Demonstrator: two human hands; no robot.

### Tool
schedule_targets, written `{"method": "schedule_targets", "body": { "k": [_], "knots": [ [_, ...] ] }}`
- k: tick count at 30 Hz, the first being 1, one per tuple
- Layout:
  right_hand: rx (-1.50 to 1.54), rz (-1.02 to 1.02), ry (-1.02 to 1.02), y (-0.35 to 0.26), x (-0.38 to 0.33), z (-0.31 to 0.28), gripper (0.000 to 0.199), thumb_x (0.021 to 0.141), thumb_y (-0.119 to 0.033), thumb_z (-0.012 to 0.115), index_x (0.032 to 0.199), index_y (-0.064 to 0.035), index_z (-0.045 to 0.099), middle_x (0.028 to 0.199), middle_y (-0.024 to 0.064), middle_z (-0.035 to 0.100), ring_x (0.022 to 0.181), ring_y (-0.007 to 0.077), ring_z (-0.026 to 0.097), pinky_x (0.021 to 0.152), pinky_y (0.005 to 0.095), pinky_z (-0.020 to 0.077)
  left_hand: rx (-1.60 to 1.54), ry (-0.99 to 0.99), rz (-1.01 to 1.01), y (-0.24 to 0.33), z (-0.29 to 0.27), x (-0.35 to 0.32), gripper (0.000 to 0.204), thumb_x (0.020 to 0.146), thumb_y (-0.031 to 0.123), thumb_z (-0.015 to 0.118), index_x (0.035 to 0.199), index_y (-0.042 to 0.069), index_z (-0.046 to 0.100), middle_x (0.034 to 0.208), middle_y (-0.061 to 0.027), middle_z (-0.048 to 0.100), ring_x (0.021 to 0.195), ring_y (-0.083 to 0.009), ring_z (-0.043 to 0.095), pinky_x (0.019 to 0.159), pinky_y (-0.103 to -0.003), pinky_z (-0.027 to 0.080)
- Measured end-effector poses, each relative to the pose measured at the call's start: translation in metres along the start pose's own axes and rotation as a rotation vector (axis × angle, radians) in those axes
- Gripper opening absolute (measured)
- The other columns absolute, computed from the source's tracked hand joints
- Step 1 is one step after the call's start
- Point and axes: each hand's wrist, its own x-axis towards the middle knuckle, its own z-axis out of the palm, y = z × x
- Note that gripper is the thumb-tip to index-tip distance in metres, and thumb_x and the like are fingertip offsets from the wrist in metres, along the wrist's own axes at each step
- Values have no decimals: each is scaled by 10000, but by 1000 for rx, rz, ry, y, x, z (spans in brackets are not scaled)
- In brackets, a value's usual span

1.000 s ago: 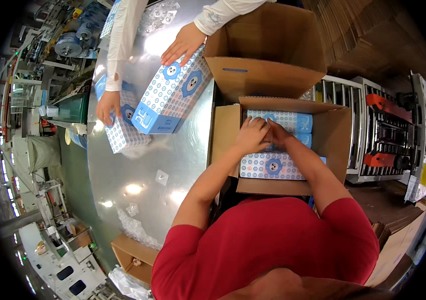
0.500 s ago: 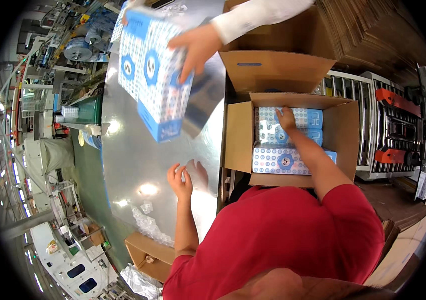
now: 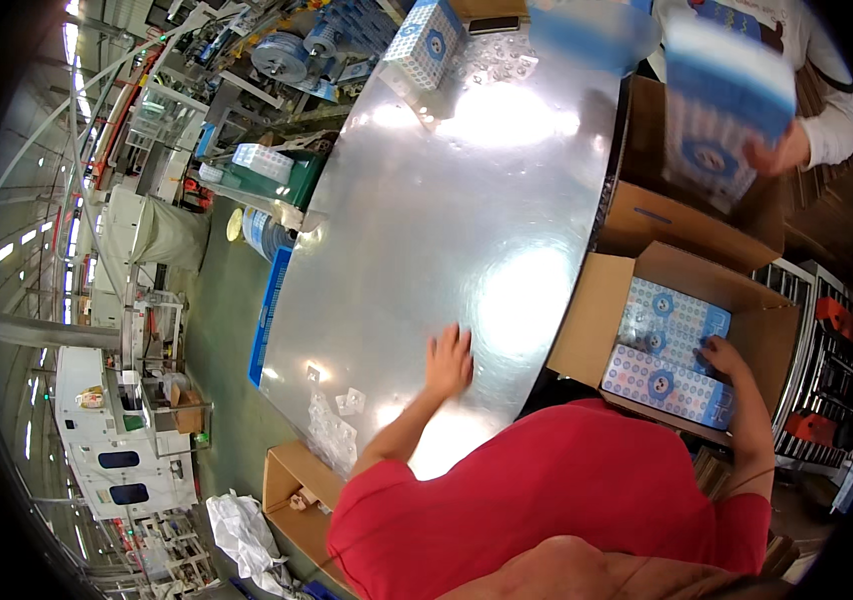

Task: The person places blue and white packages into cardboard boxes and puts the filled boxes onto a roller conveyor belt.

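Note:
My left hand [image 3: 450,362] hovers over or rests on the shiny metal table [image 3: 417,230], fingers spread, with nothing in it. To the right, my right hand [image 3: 720,356] reaches into an open cardboard carton [image 3: 592,318]. Its fingers lie on the right end of the blue-and-white patterned boxes [image 3: 669,385], not wrapped round any of them. Several such boxes lie side by side in the carton. At the upper right, a co-worker's hand [image 3: 785,150] holds another blue-and-white box [image 3: 722,120], smeared by motion, over a second carton [image 3: 682,218].
Clear plastic pieces [image 3: 332,428] lie at the table's near left edge, by a small cardboard box [image 3: 292,475]. Another patterned box [image 3: 427,45] and a phone [image 3: 495,25] are at the far end. A roller conveyor [image 3: 832,370] stands right of the carton.
The co-worker's boxes have moved from above the table to the second carton at the right. My right hand has shifted to the boxes' right end. The whole view has turned.

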Motion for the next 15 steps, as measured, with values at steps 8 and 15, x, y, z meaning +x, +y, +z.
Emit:
{"method": "schedule_targets", "body": {
  "k": [8, 15],
  "knots": [
    [-86, 9, -47, -80, -33, -28, 493, 782, -265, 610, 1171, 26, 525, 1150, 238, 554, 1057, 353, 544, 889, 384, 443, 56, 229, -416, -73, -20, -96, 526, 819, 270, 537, 1283, 59, 407, 1379, -221, 294, 1277, -374, 285, 1014, -610, 139],
    [-312, -434, -50, -183, -15, 8, 445, 793, -286, 611, 1149, -28, 542, 1083, 212, 571, 1016, 361, 544, 875, 413, 438, -3, 615, -227, -85, -55, 145, 522, 799, 276, 567, 1263, 64, 456, 1409, -223, 270, 1321, -385, 219, 1020, -628, 127]
  ]
}}
